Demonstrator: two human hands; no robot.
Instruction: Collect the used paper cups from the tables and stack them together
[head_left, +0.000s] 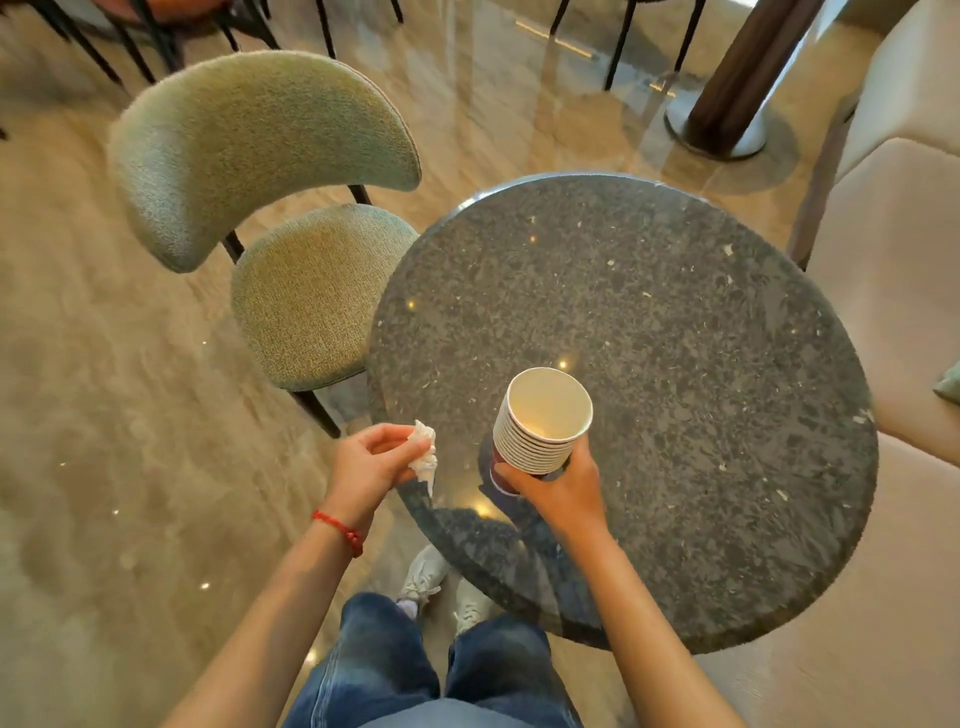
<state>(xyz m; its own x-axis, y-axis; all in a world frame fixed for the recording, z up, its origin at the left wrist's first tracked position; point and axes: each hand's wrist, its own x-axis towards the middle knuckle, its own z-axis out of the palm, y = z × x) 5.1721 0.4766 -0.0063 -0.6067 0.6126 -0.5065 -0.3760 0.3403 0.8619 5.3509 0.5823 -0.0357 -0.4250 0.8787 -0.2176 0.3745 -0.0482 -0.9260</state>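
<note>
Right hand: our right hand (558, 491) curls its fingers and thumb round the lower part of the stack of paper cups (540, 423), gripping it from below and from the side.
Stack of paper cups: we count about 10 nested white rims; the stack is tilted, its open mouth turned up toward the camera, and a dark red outer wall shows just above the fingers. We see it held above the near left part of the round table (675, 364); whether its base touches the tabletop we cannot tell.
Left hand: our left hand (371, 462) pinches a crumpled white tissue (425, 454) between thumb and fingertips, just left of the table's near edge and near the stack without touching it.
Wrist: a red cord bracelet (340, 530) circles our left wrist.
Round table: dark speckled stone, polished, with small light reflections on it.
Green chair (291, 218): 1 upholstered chair with a curved backrest, its seat tucked against the table's left edge.
Beige bench (904, 249): padded seating along the right side of the table.
Below: blue jeans (395, 670) and 2 light shoes (423, 571) on a glossy beige floor (104, 441).
</note>
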